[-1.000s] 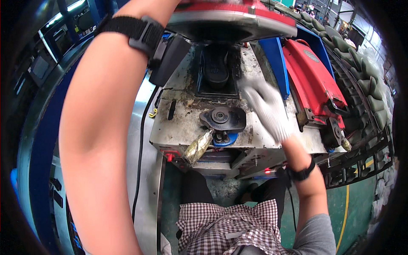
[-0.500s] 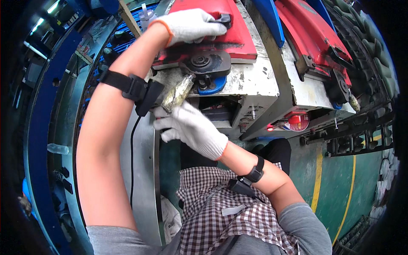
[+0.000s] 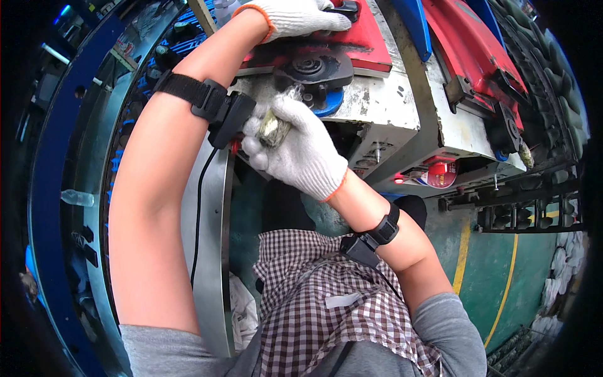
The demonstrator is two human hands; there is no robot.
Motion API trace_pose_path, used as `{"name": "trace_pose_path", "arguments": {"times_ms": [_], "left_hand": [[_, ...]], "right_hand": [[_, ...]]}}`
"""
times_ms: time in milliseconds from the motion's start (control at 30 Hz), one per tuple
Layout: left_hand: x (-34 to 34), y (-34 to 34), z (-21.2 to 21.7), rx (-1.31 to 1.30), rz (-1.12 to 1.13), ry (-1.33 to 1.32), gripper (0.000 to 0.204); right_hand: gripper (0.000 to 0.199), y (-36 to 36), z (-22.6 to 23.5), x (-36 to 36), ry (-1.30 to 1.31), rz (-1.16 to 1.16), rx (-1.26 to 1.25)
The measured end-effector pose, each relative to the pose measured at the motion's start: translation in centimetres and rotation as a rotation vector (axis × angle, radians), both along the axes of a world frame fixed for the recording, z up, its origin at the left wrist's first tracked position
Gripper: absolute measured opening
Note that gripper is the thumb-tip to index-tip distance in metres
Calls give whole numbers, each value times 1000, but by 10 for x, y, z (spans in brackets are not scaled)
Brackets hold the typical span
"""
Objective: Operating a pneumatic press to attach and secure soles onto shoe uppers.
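Observation:
My left hand, in a white knit glove with an orange cuff, is at the top of the view, its fingers closed at a black handle on a red machine cover. The frame's upper edge cuts off part of that hand. Below it, my right hand, gloved alike, wraps its fingers and thumb round a lever handle bound in shiny yellowish tape. The lever meets a black pivot block with a blue base, on the front of the worn white machine body.
A second machine with a red cover stands at the right, with a red switch below. A steel ledge runs along my left. Dark racks stand at the far right, over a green floor with yellow lines.
My right hand has gone from open fingers under the taped lever handle to a grip around it. My left hand stays at the black handle; the view has shifted slightly.

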State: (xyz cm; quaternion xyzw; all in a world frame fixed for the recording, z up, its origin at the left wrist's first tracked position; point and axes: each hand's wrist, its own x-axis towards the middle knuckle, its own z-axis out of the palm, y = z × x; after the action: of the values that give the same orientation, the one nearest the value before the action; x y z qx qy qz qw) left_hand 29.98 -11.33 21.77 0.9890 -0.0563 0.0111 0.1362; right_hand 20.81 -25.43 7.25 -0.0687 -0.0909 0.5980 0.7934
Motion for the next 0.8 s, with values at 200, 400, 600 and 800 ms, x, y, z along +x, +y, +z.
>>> {"name": "trace_pose_path", "arguments": {"times_ms": [200,400,600,800], "left_hand": [[-5,6,-10,135,-89,-147,54],[-1,2,-7,143,-144,-115,54],[-18,5,-4,185,-136,-171,52],[7,3,-12,143,-121,-169,51]], "right_hand": [[30,-58,6,24,-58,28,-87],[53,-188,11,80,-496,-606,-452],[41,-312,35,154,-1660,-1573,-1290],[52,-465,2,245,-1595,-1321,-1866]]}}
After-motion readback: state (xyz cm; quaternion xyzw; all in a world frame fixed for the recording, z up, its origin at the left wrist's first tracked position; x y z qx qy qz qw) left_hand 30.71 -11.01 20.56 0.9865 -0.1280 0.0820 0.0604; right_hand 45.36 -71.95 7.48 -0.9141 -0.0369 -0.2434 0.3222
